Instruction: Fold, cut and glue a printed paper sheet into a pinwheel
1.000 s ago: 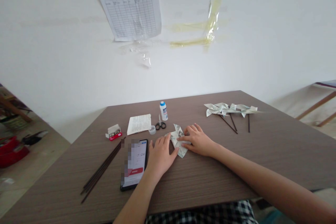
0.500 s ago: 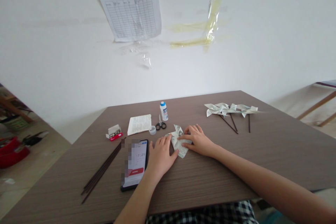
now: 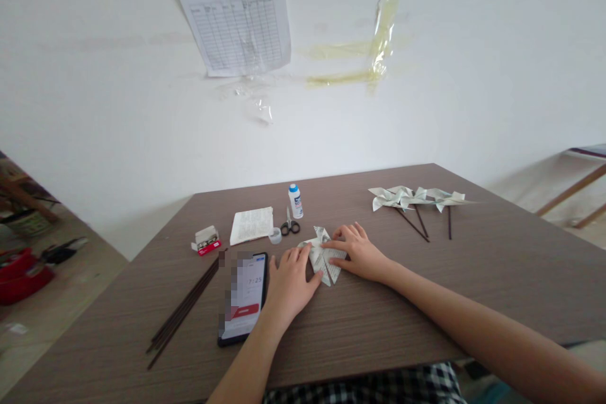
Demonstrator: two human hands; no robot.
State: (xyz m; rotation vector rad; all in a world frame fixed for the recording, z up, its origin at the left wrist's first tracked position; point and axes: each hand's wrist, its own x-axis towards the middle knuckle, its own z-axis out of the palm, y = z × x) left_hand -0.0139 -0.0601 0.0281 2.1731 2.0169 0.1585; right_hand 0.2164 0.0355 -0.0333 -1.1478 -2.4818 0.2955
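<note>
A printed-paper pinwheel (image 3: 324, 259) lies on the table between my hands, slit at its near corner, with one pointed flap standing at the far side. My left hand (image 3: 294, 274) rests on its left side, thumb and fingers apart, fingertips touching the paper. From the right, my right hand (image 3: 356, 254) presses its outstretched index finger and thumb on the paper, those two digits apart. Neither hand is wrapped round anything. Just beyond the paper are black-handled scissors (image 3: 290, 226) and a roll of clear tape (image 3: 275, 235).
A phone (image 3: 244, 322) lies beside my left wrist, with dark sticks (image 3: 187, 306) farther left. Behind are a small red-and-white box (image 3: 207, 243), a stack of printed paper (image 3: 250, 225) and a blue-capped bottle (image 3: 295, 201). Paper pinwheels on sticks (image 3: 400, 196) lie at the far right.
The paper's near corner has parted into two flaps with a narrow gap between them. Both hands have stayed almost in place.
</note>
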